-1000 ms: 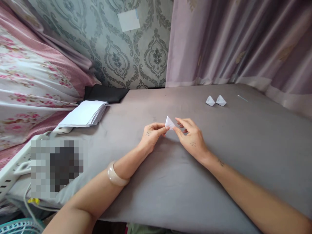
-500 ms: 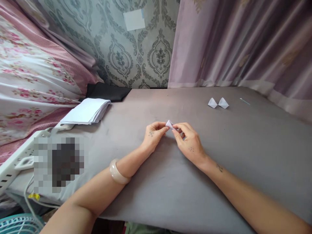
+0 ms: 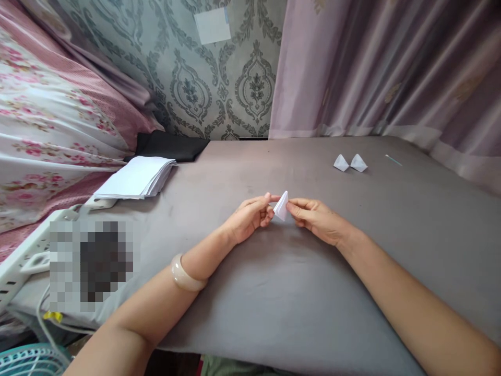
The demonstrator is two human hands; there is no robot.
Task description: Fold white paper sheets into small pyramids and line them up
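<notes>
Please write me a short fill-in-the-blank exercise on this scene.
1. The ____ hand has its thumb on the folded white paper.
2. A pale bangle circles the ____ arm.
3. Farther back, ____ folded paper pieces sit on the grey surface.
4. The item behind the paper stack is coloured ____.

Missing words: right; left; two; black.

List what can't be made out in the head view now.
Head view:
- Folded paper: right edge, partly hidden by the right hand.
- Dark item: masked by pixelation.
- Teal-rimmed object: cut off by lower-left corner.
- Wall sheet: any writing, too small.
</notes>
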